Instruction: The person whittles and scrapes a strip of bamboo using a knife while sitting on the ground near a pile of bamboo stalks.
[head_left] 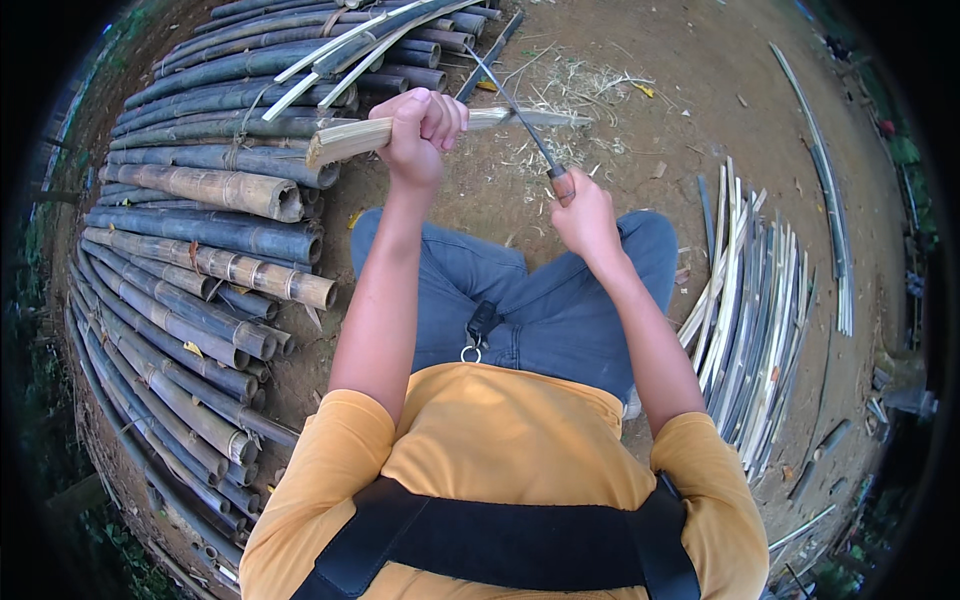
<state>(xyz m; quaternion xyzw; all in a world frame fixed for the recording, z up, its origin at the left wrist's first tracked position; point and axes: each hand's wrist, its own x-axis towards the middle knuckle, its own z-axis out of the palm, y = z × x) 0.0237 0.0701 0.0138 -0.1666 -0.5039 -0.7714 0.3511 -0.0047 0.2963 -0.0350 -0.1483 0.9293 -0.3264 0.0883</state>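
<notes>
Both clenched, left hand [422, 130] partly hides its gripped bamboo strip [352, 140], right hand [584, 216] its knife handle [563, 186].

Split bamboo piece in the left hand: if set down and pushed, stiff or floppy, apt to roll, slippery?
Probably stiff: the split bamboo piece shows a thick end beside the left hand. Unlikely to roll freely, since it looks flat-sided rather than round like the bamboo poles. Likely not very slippery: its pale cut end looks rough and fibrous.
</notes>
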